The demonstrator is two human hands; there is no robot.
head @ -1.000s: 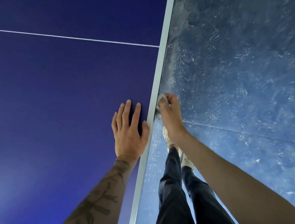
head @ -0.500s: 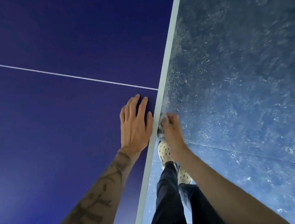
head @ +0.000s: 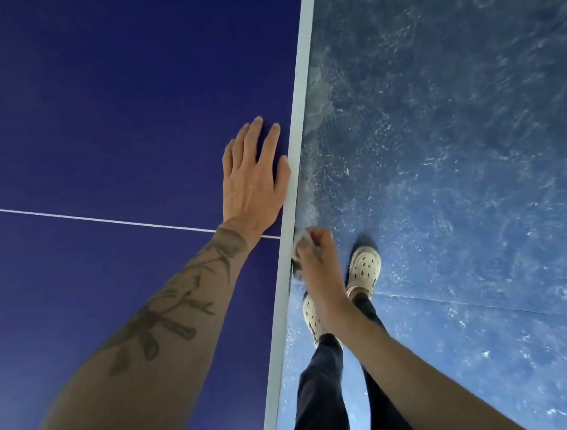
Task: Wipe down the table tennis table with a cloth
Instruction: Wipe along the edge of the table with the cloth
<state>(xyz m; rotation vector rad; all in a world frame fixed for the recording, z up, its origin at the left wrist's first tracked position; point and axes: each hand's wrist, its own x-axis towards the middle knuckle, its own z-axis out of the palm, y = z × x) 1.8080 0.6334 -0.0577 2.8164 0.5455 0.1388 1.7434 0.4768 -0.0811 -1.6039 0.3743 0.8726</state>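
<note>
The left hand [head: 253, 179] is laid flat, fingers straight, on the blue surface [head: 94, 111] beside its pale edge [head: 301, 117], seemingly as a brace. A small cloth [head: 303, 240] is bunched in the curled fingers of the right hand [head: 317, 268] and pressed against that edge's outer side, judged to be the part under wiping.

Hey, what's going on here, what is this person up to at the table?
A person is wiping the side of a blue table tennis table. The right hand grips a small pale cloth and presses it against the table's pale edge strip. The left hand lies flat on the top beside that edge, just past the white line. The person stands close to the table on a speckled blue floor.
</note>
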